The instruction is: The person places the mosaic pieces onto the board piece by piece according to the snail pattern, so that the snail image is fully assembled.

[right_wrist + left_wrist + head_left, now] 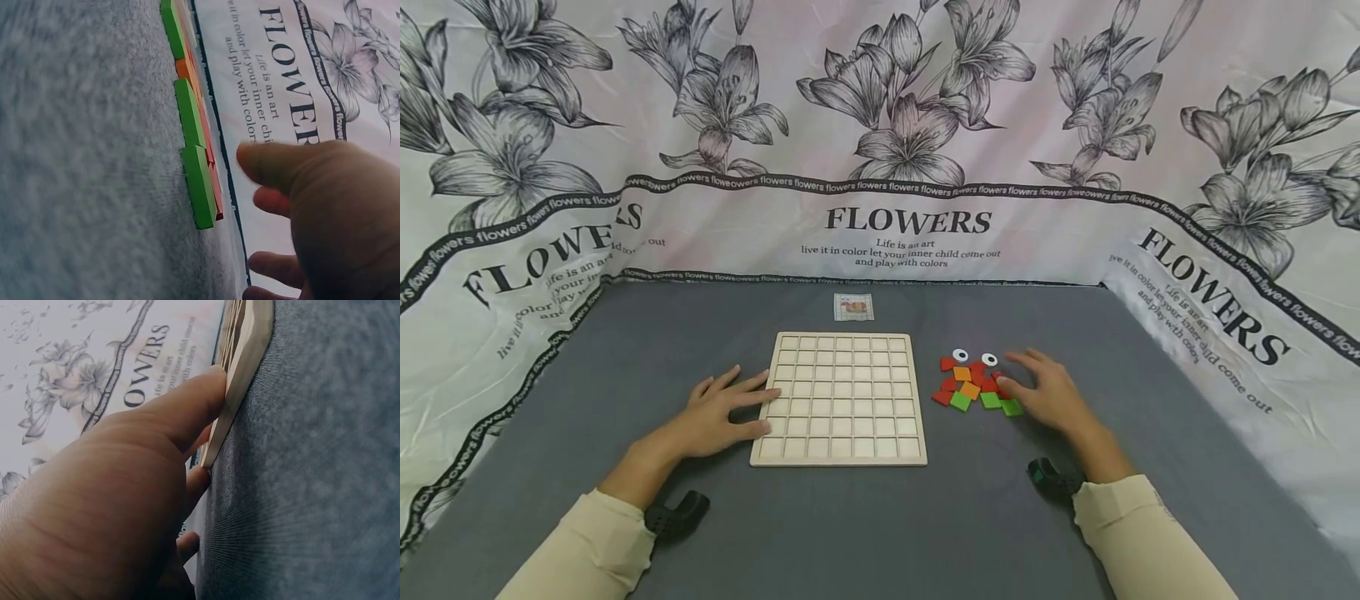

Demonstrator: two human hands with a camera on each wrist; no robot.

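Two pale sleeves (583, 546) reach in from the near edge of the grey tabletop (865, 533), with a dark wrist device (679, 517) below each hand. The left hand (722, 414) lies with fingers spread, thumb and fingertips touching the left rim of the board (842, 407). The right hand (1048, 396) is spread too, thumb apart from the fingers, at the right side of the tiles; whether the thumb touches one cannot be told.

The board lies flat just left of the tabletop's middle, towards the far edge. It is pale, square wood with a smooth border, thin raised strips dividing it into rows of square cells.

The tiles sit in a loose, partly overlapping cluster right of the board: three bright green tiles (960, 402) nearest, then orange tiles (970, 390) among several red tiles (949, 385). Beyond them are two round white eyes (960, 356) with dark centres.

Near the middle of the far edge lies a small card (853, 307) with an orange-red figure. Behind rises white cloth (910, 242) printed with flowers and lettering.
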